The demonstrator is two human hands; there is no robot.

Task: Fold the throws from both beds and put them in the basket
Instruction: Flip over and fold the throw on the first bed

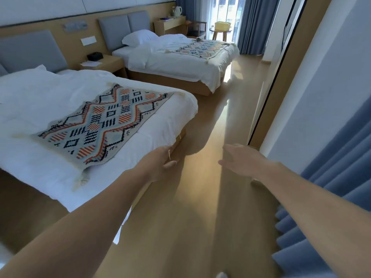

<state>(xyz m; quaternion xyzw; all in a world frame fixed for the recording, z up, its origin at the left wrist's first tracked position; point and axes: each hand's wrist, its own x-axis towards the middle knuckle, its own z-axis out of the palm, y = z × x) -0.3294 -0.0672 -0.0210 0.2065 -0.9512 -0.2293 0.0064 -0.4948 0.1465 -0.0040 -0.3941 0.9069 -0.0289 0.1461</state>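
Your left hand is stretched out in front of you, by the foot corner of the near bed. Its fingers are loose and nearly straight, and it holds nothing. You cannot tell if the fingertips touch the white sheet there. Your right hand is out over the wood floor, well apart from the bed. Its fingers are spread and relaxed, and it holds nothing too.

The near throw lies flat and open on the near bed, close to the foot end. It has blue, orange and black zigzag shapes. One tassel corner hangs over the edge of the bed, just left of your left arm.

The far throw lies spread out on the far bed, also near the foot end, with its fringe hanging down the side.

The yellow basket sits on a little round table by the window, past the far bed. A blue curtain hangs close on your right.
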